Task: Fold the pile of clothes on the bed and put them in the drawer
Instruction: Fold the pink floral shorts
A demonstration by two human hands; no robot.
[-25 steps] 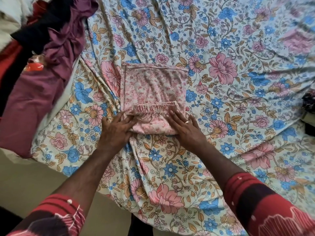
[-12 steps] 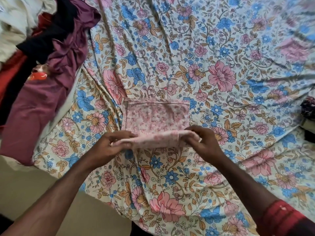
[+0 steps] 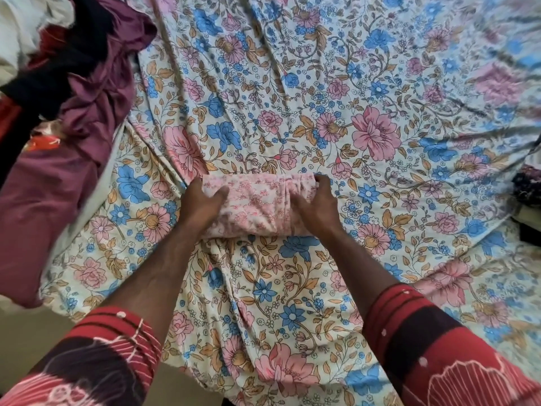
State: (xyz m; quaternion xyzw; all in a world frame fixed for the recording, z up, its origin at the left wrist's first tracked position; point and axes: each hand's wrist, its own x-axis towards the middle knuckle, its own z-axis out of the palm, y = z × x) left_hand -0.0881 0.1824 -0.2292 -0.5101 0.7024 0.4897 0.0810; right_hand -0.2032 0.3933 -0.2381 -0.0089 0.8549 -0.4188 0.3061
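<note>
A pink floral garment [image 3: 257, 205], folded into a small thick bundle, lies on the flowered bedsheet [image 3: 336, 118] in the middle of the head view. My left hand [image 3: 202, 205] grips its left end, thumb on top and fingers curled round the far edge. My right hand [image 3: 317, 202] grips the right end the same way. The pile of unfolded clothes [image 3: 73, 92], maroon, black, red and white, is heaped at the upper left of the bed. No drawer is in view.
The bed's near edge runs along the lower left, with beige floor [image 3: 38, 326] beyond it. A dark patterned item [image 3: 528, 186] sits at the right edge of the bed.
The near edge of the pink garment was lifted and folded over away from me. It is now a compact bundle, and both hands have moved onto its ends.
</note>
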